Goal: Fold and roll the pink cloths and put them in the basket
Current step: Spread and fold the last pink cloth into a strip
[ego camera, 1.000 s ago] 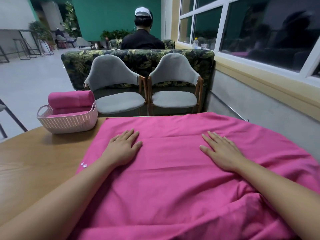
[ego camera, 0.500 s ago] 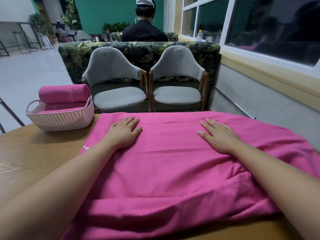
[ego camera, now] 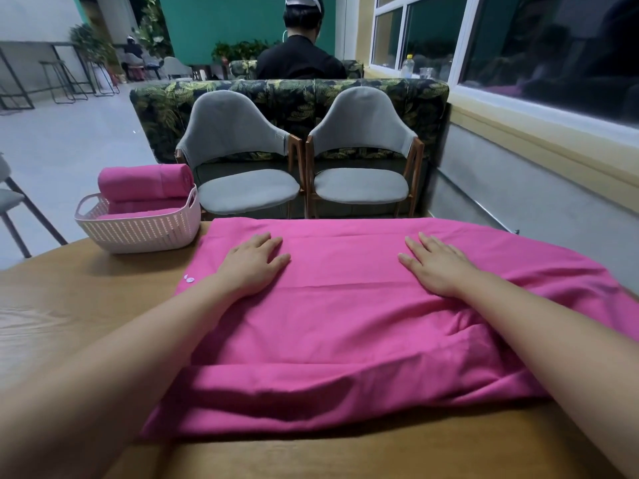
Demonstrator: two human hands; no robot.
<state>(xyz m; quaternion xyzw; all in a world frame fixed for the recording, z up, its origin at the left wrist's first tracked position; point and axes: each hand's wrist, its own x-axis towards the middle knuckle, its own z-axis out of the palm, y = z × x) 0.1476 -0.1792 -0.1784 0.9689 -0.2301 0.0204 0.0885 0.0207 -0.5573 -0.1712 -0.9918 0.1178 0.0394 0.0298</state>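
Note:
A large pink cloth (ego camera: 345, 326) lies spread over the wooden table (ego camera: 69, 312), its near edge folded into a thick band and its right side hanging off the table. My left hand (ego camera: 254, 262) presses flat on the cloth's far left part, fingers straight. My right hand (ego camera: 434, 264) lies flat on the far right part in the same way. At the table's far left corner stands a pale pink basket (ego camera: 138, 229). A rolled pink cloth (ego camera: 145, 181) rests on top of other pink cloths inside it.
Two grey chairs (ego camera: 242, 160) stand just beyond the table's far edge, in front of a leaf-patterned sofa back (ego camera: 287, 102). A person in black sits behind it, facing away. A wall with a window ledge runs along the right.
Both hands slid away from me over the cloth, smoothing it. The near part of the cloth now lies as a folded band, and bare table shows in front of it.

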